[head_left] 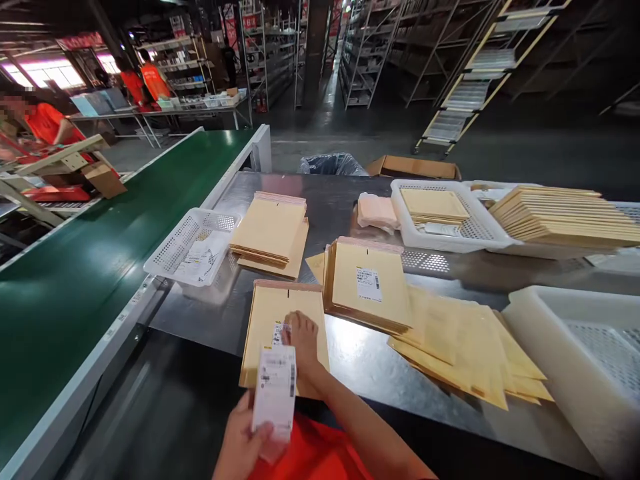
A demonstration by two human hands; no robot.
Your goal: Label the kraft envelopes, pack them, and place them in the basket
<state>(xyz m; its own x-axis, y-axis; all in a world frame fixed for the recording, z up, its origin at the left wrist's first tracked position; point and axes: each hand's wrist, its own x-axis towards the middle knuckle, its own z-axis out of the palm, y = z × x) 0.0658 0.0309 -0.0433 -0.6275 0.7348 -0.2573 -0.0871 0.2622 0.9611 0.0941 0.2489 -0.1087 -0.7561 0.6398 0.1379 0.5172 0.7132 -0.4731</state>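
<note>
My left hand (243, 427) grips a white printed shipping label (275, 383), or a few together, held up at the front edge of the table. The fingers of my right hand (303, 337) rest, slightly bent, on a tan mailer envelope (260, 307). A label stuck on that envelope is partly covered by my right hand and by the label in front. Just right of it lies a stack of mailers whose top envelope (347, 273) bears a label. Behind, to the left, sits a stack of unlabelled mailers (267, 227).
Left of the stacks, a white perforated basket (167, 257) holds labels, beside a green conveyor belt (165, 180). Loose mailers (450, 340) spread rightward toward a large white bin (530, 320). A white basket (407, 223) and piled mailers (565, 213) stand behind. Co-workers are far left.
</note>
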